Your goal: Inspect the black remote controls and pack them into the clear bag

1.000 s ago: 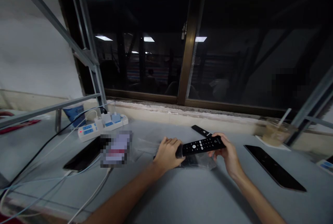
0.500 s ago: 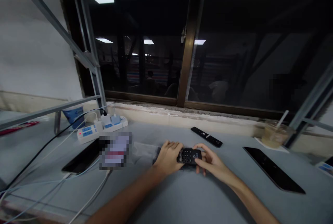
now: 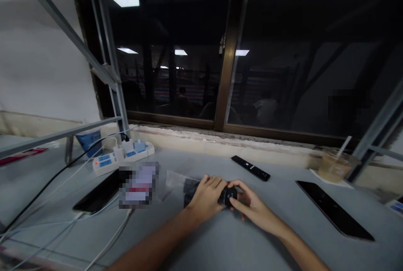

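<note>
On the grey table (image 3: 242,248), right of the power strip (image 3: 131,154), I note the left hand (image 3: 206,196) clasping and the right hand (image 3: 252,208) pinching, apparently for steadiness: clear plastic bag (image 3: 174,181) under the left, black remote control (image 3: 231,194) gripped by both.

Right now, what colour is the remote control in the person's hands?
The remote control is mostly black where it shows, best in the head view.

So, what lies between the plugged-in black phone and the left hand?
The head view shows a pixelated phone, then clear plastic, then dark items partly covered by the left hand.
</note>
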A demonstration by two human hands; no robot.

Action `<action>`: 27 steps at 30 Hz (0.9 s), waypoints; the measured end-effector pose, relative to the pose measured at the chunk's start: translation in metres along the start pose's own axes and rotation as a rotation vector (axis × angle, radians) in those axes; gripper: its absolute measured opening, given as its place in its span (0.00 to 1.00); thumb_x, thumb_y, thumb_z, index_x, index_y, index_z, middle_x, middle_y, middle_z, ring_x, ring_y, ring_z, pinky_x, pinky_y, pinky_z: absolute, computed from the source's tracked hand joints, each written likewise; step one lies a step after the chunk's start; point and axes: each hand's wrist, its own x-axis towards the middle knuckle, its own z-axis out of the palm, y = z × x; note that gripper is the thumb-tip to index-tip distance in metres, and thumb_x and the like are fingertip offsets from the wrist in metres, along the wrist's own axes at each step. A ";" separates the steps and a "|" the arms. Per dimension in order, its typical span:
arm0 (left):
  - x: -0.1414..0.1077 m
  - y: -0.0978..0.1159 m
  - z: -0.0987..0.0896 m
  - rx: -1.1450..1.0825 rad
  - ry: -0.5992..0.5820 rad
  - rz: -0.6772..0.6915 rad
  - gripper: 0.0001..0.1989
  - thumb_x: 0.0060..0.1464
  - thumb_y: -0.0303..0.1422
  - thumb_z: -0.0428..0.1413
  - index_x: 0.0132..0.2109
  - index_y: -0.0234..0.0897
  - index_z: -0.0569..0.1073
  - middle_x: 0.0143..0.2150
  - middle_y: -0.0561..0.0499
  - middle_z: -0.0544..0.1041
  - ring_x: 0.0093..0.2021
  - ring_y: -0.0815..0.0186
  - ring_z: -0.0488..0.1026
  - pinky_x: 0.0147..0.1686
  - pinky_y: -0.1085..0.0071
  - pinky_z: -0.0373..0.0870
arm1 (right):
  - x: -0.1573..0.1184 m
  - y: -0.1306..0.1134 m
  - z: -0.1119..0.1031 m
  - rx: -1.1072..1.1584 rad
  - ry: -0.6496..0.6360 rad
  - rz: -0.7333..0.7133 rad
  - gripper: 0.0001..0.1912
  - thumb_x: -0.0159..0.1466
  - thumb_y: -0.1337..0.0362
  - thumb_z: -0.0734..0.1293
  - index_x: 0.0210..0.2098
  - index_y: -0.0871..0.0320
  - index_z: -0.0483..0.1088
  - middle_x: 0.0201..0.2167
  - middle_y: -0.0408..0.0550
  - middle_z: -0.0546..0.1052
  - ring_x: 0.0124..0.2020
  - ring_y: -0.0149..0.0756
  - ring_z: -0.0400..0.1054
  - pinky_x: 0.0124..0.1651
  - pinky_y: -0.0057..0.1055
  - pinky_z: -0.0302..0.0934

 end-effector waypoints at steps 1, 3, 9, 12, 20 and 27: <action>0.000 0.000 0.001 0.000 0.000 0.004 0.12 0.51 0.39 0.55 0.41 0.39 0.65 0.39 0.51 0.72 0.41 0.62 0.68 0.43 0.65 0.55 | 0.000 0.000 0.001 0.016 -0.002 0.011 0.19 0.57 0.51 0.64 0.44 0.53 0.60 0.30 0.42 0.69 0.27 0.30 0.68 0.19 0.22 0.58; 0.000 -0.001 0.002 0.000 0.000 0.011 0.13 0.52 0.38 0.55 0.43 0.39 0.65 0.40 0.51 0.72 0.42 0.62 0.67 0.43 0.65 0.55 | 0.002 0.000 0.003 0.056 -0.001 0.031 0.18 0.58 0.50 0.62 0.43 0.53 0.59 0.30 0.42 0.70 0.25 0.31 0.70 0.18 0.22 0.58; 0.002 -0.003 -0.002 0.006 0.021 -0.015 0.16 0.51 0.35 0.55 0.47 0.39 0.63 0.43 0.50 0.71 0.44 0.61 0.66 0.45 0.64 0.55 | 0.003 -0.006 0.002 0.171 0.148 0.033 0.19 0.56 0.51 0.65 0.41 0.55 0.62 0.25 0.41 0.73 0.23 0.31 0.71 0.23 0.24 0.62; 0.004 -0.010 -0.006 0.013 0.058 -0.120 0.20 0.47 0.36 0.58 0.48 0.38 0.64 0.45 0.48 0.70 0.46 0.57 0.64 0.46 0.61 0.56 | 0.003 -0.013 -0.004 0.243 0.289 0.079 0.20 0.54 0.51 0.67 0.40 0.57 0.65 0.20 0.40 0.72 0.19 0.31 0.69 0.21 0.25 0.63; 0.007 -0.029 -0.011 -0.013 0.018 -0.261 0.14 0.48 0.35 0.59 0.42 0.40 0.68 0.42 0.51 0.73 0.44 0.61 0.68 0.46 0.63 0.58 | 0.003 -0.015 -0.015 0.435 0.273 0.136 0.22 0.53 0.54 0.68 0.47 0.51 0.68 0.34 0.47 0.75 0.26 0.32 0.70 0.18 0.23 0.62; 0.005 -0.026 -0.009 0.033 0.019 -0.148 0.21 0.47 0.45 0.57 0.46 0.40 0.68 0.42 0.50 0.73 0.44 0.61 0.68 0.47 0.63 0.56 | 0.006 -0.002 -0.015 0.316 0.311 0.111 0.27 0.51 0.53 0.70 0.48 0.55 0.67 0.16 0.38 0.66 0.15 0.26 0.59 0.16 0.22 0.55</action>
